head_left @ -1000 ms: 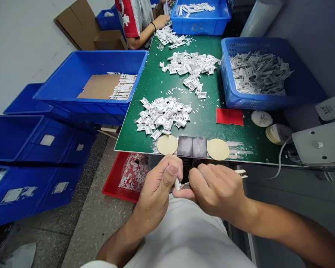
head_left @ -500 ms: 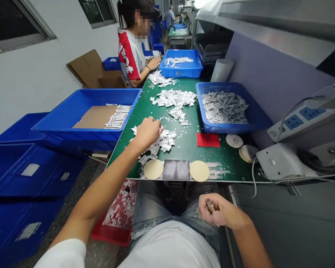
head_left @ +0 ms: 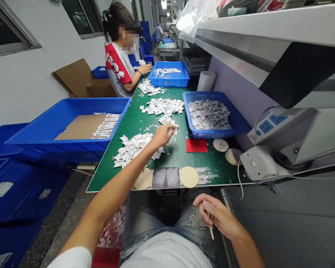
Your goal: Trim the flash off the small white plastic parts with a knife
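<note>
My left hand (head_left: 162, 134) is stretched out over the green table (head_left: 181, 158), fingers pinched on a small white plastic part at the edge of the middle heap (head_left: 167, 121). A nearer heap of the same white parts (head_left: 131, 147) lies just left of that arm. My right hand (head_left: 216, 216) rests low over my lap, below the table edge, fingers curled round a thin white stick-like piece (head_left: 211, 232).
A blue basket (head_left: 234, 119) full of white parts stands at the right. Beside it lie a red card (head_left: 197, 146), round discs (head_left: 188, 176) and a white device (head_left: 258, 163). Blue crates (head_left: 58, 143) line the left. Another person (head_left: 118, 65) works at the far end.
My hands were together at my lap; the left one has gone out to the near heap, then further to the middle heap. The right stayed low. My view has lifted.
</note>
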